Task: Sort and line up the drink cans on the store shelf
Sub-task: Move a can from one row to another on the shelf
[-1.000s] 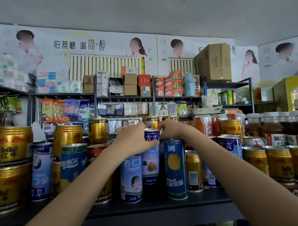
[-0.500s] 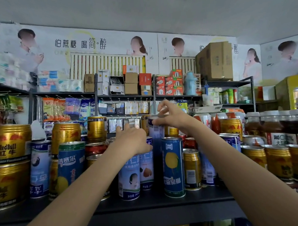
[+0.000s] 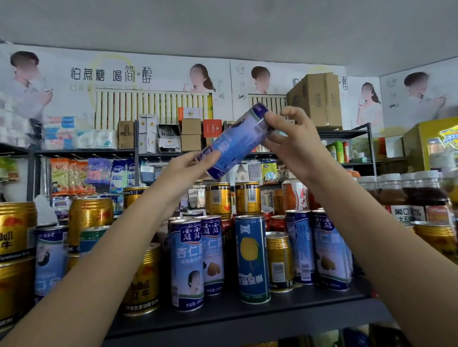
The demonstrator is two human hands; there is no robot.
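Holding tilted blue can (image 3: pixel 234 143) in both hands | above shelf (image 3: pixel 229 317) cans

Dark store shelf (image 3: pixel 229 320), blue drink cans (image 3: pixel 186 264), gold cans (image 3: pixel 10 230), brown bottles (image 3: pixel 396 195) standing on it

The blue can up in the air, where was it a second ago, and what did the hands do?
The blue can stood upright on the shelf. The right hand lifted it out and tilted it; the left hand left the row and took its lower end. The other cans, like the lemon can, stayed put.
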